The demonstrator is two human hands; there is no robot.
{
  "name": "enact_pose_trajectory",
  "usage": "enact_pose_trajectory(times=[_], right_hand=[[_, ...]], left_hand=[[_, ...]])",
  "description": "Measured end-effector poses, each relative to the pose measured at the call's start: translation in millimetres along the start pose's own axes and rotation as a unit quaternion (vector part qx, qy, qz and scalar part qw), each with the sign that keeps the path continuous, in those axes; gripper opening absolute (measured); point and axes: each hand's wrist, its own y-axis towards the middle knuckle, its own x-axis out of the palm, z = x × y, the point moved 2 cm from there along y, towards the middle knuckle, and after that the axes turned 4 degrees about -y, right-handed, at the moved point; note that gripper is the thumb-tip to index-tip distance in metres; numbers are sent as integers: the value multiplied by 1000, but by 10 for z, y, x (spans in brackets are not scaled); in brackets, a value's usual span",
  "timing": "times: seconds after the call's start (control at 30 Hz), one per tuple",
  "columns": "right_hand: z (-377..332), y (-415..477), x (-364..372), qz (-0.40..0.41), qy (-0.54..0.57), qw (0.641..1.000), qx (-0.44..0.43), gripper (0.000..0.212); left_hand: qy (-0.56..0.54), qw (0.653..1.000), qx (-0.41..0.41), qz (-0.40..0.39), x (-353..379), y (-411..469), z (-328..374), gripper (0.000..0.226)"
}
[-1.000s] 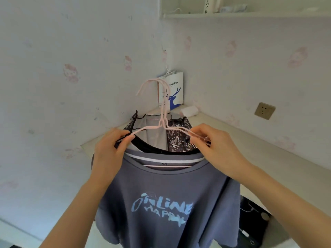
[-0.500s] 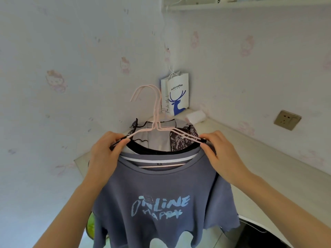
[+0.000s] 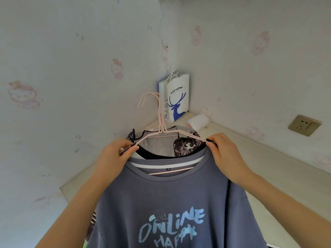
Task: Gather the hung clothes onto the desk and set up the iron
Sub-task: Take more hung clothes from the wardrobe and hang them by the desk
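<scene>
Now pinched at both shoulders: left hand [image 3: 114, 154], right hand [image 3: 225, 154] closed on hangers [image 3: 162, 129]; desk [image 3: 268, 167] beyond, right of centre.

The grey-blue T-shirt [image 3: 179, 203] is soft matt knit cloth with flat pale-blue print. The pink hangers [image 3: 162, 126] look like thin coated wire, faintly glossy. The bag [image 3: 178, 97] is smooth white paper. The bench [image 3: 286, 167] is pale, matt laminate. The socket plate [image 3: 304, 125] has a brushed metallic sheen.
</scene>
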Motion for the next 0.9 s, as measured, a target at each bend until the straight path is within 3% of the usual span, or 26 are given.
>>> enact_pose_trajectory(times=[0.23,0.6,0.9], right_hand=[[280,376,222,-13,-10,999,39,18],[511,1728,660,-11,4,999,33,21],[983,2798,1391,-49,32,997,56,18]], left_hand=[[26,991,-50,-124,21,295,-522,10],[10,998,-65,23,402,1304,-685,18],[44,992,-110,32,923,2342,-1223,21]])
